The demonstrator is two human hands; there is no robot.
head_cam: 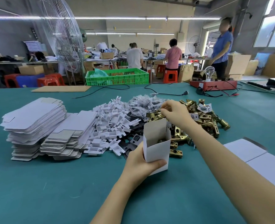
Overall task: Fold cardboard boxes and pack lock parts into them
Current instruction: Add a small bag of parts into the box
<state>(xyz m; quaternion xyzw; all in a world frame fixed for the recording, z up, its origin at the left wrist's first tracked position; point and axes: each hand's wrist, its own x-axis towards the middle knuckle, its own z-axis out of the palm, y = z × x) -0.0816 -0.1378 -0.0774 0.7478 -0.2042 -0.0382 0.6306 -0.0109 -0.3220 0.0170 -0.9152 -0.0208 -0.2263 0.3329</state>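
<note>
two hands are working: the left hand (141,164) is gripping the open box (156,143) at center, while the right hand (175,113), at one o'clock, is pinching something small over the brass lock parts (203,117); tilting the box could be spilling its contents onto the tabletop (52,191).

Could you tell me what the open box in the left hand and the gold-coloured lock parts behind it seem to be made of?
The box looks like thin white paperboard: matte, creased edges, a thin flap. The lock parts look like metal with a shiny brass-coloured finish, judging by bright glints; whether it is solid brass or plating cannot be told.
</note>
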